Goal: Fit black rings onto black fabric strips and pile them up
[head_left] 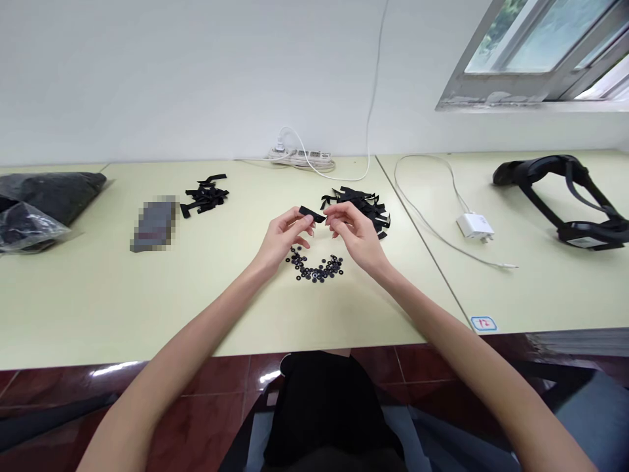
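My left hand (282, 242) pinches a short black fabric strip (311, 214) between thumb and fingers, above the table. Close to the strip's right end is my right hand (356, 236), its fingers bent together. Whatever its fingertips hold, if anything, is too small to make out. Below both hands, many small black ring-shaped discs (319, 272) lie loosely in a curved band. Behind my right hand sits a heap of black strips (361, 204), partly covered by the hand. A smaller pile of black strips (205, 195) lies farther left.
A dark pixelated object (154, 224) and a clear plastic bag with black contents (54, 200) are on the left. A power strip (302, 157) lies by the wall. To the right are a white charger (475, 226) with its cable and a black headset (565, 190).
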Tool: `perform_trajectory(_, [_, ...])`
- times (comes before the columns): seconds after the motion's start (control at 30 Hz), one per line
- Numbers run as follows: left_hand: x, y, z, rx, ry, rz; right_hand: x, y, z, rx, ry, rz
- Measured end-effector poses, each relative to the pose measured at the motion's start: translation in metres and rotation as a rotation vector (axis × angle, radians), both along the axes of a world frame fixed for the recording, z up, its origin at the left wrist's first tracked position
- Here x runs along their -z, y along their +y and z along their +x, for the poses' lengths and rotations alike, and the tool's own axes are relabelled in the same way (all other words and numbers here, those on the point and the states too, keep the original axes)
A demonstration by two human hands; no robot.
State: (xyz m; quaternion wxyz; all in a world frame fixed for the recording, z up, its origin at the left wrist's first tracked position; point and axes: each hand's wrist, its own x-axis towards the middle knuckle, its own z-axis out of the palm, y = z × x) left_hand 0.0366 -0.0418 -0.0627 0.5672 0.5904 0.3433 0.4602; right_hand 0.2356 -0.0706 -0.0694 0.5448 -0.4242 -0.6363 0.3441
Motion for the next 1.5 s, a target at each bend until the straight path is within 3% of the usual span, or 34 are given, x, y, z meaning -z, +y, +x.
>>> perform_trajectory(0.23, [-0.0018, 0.0003, -0.0028, 0.015, -0.028, -0.059, -0.0014, -0.0012, 0.003, -0.005, -0.125, 0.163])
perform_trajectory(0.57, [-0.0027, 0.0006, -0.0018, -0.004, 0.023, 0.017, -0.0048, -0.005, 0.002, -0.115, -0.059, 0.092])
perform_trajectory(0.9, [-0.0016, -0.0017, -0.0009, 0.035, 0.114, 0.142, -0.0053, -0.0022, 0.003, -0.016, -0.01, 0.025])
perform_trajectory(1.2, [-0.0022, -0.0024, -0.0007, 0.097, 0.127, 0.123, -0.0038, -0.0041, 0.0032, 0.041, -0.095, 0.108])
perform_trajectory(1.4, [0.0003, -0.0013, -0.0011, 0.015, 0.146, 0.128, 0.0, -0.0049, 0.0012, 0.044, -0.213, 0.198])
perform_trajectory(1.5, [0.0019, 0.0012, -0.0014, -0.033, 0.122, 0.138, 0.0005, -0.0013, 0.0012, 0.016, -0.073, 0.053])
